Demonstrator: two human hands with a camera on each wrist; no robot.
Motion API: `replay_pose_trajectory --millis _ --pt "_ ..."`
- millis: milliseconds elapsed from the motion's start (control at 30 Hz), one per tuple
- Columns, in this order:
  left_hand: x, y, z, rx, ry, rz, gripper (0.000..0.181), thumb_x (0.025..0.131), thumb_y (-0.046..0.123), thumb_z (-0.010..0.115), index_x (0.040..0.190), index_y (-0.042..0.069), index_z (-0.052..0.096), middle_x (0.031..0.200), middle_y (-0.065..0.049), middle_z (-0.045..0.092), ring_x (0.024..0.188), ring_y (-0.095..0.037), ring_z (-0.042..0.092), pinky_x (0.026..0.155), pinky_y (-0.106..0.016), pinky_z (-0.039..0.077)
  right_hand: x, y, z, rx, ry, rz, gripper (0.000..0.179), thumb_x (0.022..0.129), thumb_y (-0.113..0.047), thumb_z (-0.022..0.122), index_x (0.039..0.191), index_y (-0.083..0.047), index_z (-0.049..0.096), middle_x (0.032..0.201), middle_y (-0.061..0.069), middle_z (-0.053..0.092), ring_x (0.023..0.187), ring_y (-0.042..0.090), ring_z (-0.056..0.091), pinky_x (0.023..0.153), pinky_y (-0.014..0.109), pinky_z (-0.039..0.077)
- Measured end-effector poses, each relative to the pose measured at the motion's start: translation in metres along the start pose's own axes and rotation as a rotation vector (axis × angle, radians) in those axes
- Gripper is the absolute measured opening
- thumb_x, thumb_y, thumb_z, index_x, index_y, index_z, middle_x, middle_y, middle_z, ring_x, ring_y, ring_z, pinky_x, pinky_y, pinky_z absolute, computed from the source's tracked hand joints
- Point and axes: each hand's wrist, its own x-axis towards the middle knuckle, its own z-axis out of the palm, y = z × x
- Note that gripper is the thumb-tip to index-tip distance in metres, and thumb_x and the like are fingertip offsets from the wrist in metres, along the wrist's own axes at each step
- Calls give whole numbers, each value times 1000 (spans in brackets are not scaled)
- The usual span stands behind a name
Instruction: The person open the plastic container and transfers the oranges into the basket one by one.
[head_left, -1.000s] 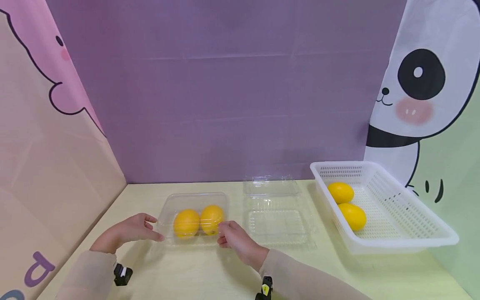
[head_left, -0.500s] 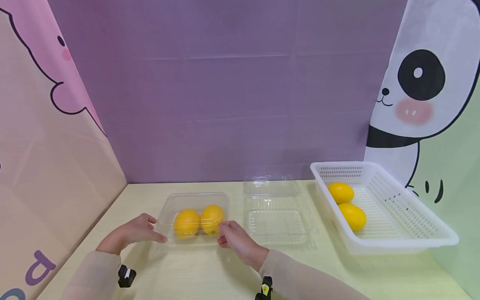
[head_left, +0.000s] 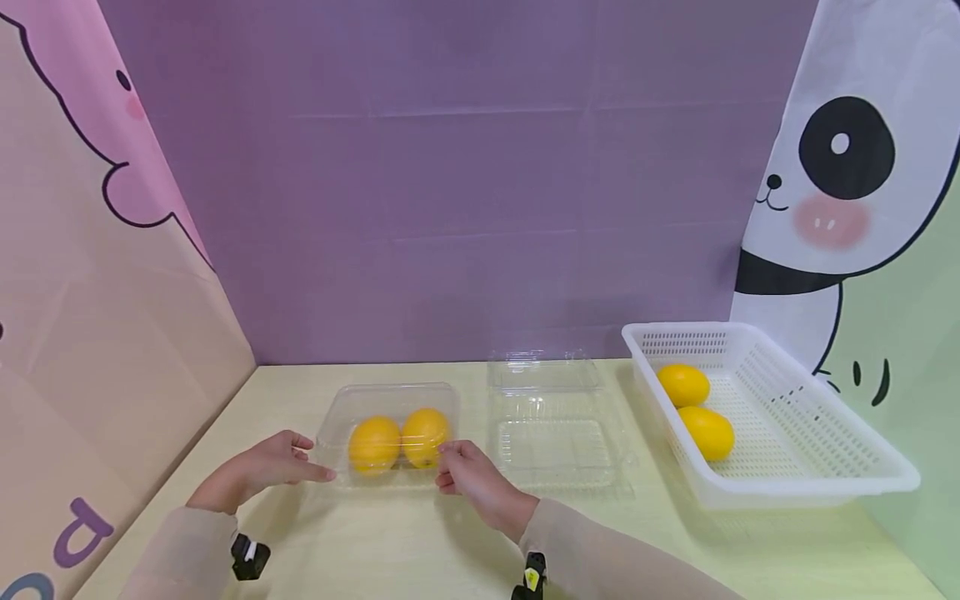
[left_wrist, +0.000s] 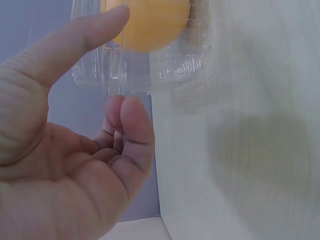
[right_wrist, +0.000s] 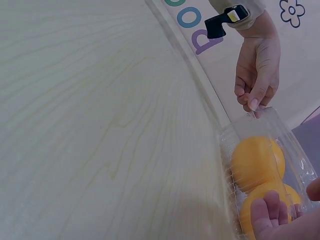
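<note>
Head: clear rectangular plastic box (head_left: 390,400), two round yellow fruits (head_left: 374,444) inside, lying toward left edge of tabletop (head_left: 390,542), lengthwise between hands, neither nearer; left wrist: left hand (left_wrist: 75,155), half-curled, pinching one end; right wrist: right hand (right_wrist: 285,227), curled, gripping the other.

this looks like a small recording booth; what building it stands in cannot be told. a purple sheet (head_left: 480,183) rises along the far edge of a pale desk (head_left: 375,550), meeting a beige sheet (head_left: 127,333) at the far left corner. that one bears a pink cartoon (head_left: 142,192), letters (head_left: 92,518) and a flower outline (right_wrist: 292,9). past the right edge hangs a pale green sheet (head_left: 915,333) with a panda (head_left: 832,208). two black wrist cameras (head_left: 251,558) also suggest it.
</note>
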Motion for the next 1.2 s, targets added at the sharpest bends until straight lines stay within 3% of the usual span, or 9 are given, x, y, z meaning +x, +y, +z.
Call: replay_pose_trajectory --millis 267,467,600,700,867,1000,1200 --pt "-3 -3 -1 -39 -14 14 80 89 24 78 135 -24 33 130 -34 44 110 -35 55 101 -56 44 1 2 0 -13 5 -4 34 94 -11 48 124 6 50 96 14 56 81 21 55 84 40 55" --pt "-3 -4 -2 -76 -35 43 73 92 20 74 134 -26 34 110 -18 46 105 -27 53 96 -47 50 1 0 0 -21 14 -6 33 94 -10 48 123 6 50 95 14 56 80 21 55 83 38 56" --pt "-3 -5 -3 -79 -38 49 67 94 17 71 130 -26 35 102 -13 44 98 -23 55 92 -42 52 1 -1 1 -13 12 -10 32 93 -9 48 121 5 51 94 13 56 80 20 55 82 37 56" --pt "-3 -6 -2 -93 -45 37 65 96 18 69 131 -24 35 99 -11 42 102 -25 55 94 -43 52 0 -2 1 -13 9 -10 32 92 -9 49 121 5 51 94 13 56 80 20 56 82 37 56" --pt "-3 -8 -1 -73 -60 59 63 100 18 63 134 -26 34 103 -13 48 109 -31 55 98 -48 49 -1 -1 1 -19 5 -5 33 94 -11 50 123 6 51 95 13 57 81 20 56 82 35 56" --pt "-4 -6 -1 -58 -54 60 61 99 18 64 133 -25 37 119 -21 52 103 -29 57 93 -45 52 -2 -1 0 -20 2 -7 32 94 -11 50 121 6 50 97 14 57 81 20 56 82 35 56" --pt "-10 -3 -5 -53 -29 48 58 96 22 68 129 -16 40 118 -22 52 97 -31 58 90 -46 51 -2 -2 0 -25 -11 -5 32 94 -11 50 121 6 50 98 15 57 81 20 56 82 36 55"
